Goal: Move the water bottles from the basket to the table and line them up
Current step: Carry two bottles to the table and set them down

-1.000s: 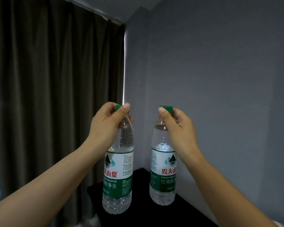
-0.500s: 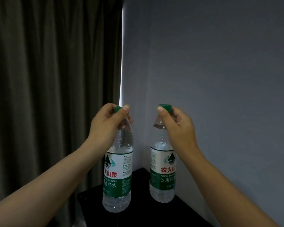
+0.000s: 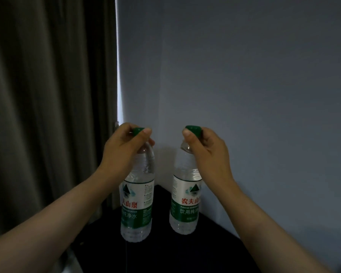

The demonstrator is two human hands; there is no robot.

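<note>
Green caps up top, and that is where the grip is. The left hand (image 3: 124, 152) pinches the left cap (image 3: 137, 130) of the left bottle (image 3: 138, 203), thumb across the front, fingers curled round behind the neck. On the other side, the right hand (image 3: 207, 154) does the same job on the right bottle (image 3: 185, 203), thumb and curled fingers clamped on the right cap (image 3: 193, 130).

Both bottles are upright, side by side, with a clear gap between them and no contact. They are clear plastic with water inside, and their white-and-green labels with red characters face the camera.

Below them is the bench (image 3: 185, 253), a dark, near-black top with its far corner pushed into the corner of the room. The left bottle's base shows over the middle of the bench. The right bottle's base is a little farther back, nearer the wall. In this dim light I cannot tell whether either base is down on the top or just above it.

The left forearm (image 3: 57, 213) reaches in from the lower left and the right forearm (image 3: 274, 223) from the lower right. The two hands are level with one another and apart.

Behind, a heavy brown-grey curtain (image 3: 47, 95) falls in folds down the left side. A plain grey-blue wall (image 3: 244, 75) fills the right. Between them a thin bright strip of light (image 3: 117, 75) runs from the top down to just behind the left hand.
</note>
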